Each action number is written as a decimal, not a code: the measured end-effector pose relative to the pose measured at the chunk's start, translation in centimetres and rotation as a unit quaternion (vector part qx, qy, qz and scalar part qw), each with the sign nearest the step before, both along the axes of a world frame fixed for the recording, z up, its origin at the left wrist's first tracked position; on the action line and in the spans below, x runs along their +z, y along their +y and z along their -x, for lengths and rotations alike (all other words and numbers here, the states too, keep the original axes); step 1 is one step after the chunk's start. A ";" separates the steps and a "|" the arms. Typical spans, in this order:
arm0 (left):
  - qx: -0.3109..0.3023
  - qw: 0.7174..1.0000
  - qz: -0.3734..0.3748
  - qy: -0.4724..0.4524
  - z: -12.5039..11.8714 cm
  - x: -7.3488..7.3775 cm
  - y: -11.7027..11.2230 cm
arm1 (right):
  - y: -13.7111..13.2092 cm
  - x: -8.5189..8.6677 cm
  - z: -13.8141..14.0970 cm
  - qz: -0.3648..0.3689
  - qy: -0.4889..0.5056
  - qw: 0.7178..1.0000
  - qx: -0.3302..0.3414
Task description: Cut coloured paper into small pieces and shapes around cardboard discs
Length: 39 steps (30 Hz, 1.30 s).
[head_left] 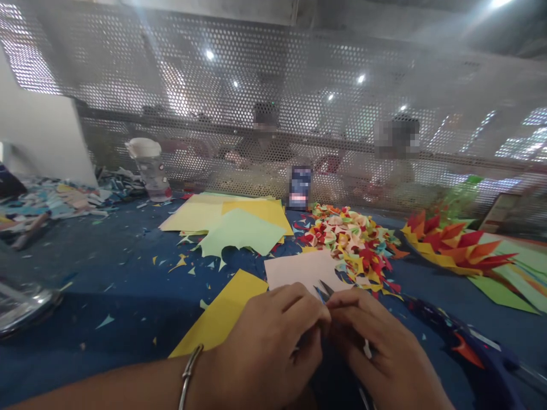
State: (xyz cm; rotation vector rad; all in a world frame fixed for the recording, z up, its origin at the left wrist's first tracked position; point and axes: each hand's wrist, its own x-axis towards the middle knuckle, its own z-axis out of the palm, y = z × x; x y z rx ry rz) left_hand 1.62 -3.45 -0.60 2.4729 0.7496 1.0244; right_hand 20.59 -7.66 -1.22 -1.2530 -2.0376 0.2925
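My right hand (384,347) is closed around a pair of scissors (326,289). Their metal tips stick out past the fingers, and most of the scissors is hidden. Pressed close beside it, my left hand (273,336) has its fingers curled in a pinch; what they hold is hidden. A bracelet circles the left wrist. Just beyond the hands lies a pale pink sheet of paper (301,270) with rounded cuts along its right edge. A yellow sheet (226,310) lies partly under the left forearm.
Behind the pink sheet is a pile of cut paper pieces (348,230). Further left lie a notched light green sheet (241,230) and stacked paper (192,212). A glue gun (478,347) and an orange-yellow paper flower (457,245) sit right. A phone (299,187) leans against the perforated screen.
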 end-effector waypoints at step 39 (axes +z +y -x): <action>-0.027 0.998 -0.006 0.055 -0.1 -0.4 0.2 | 0.2 0.3 0.4 0.039 0.014 0.999 -0.001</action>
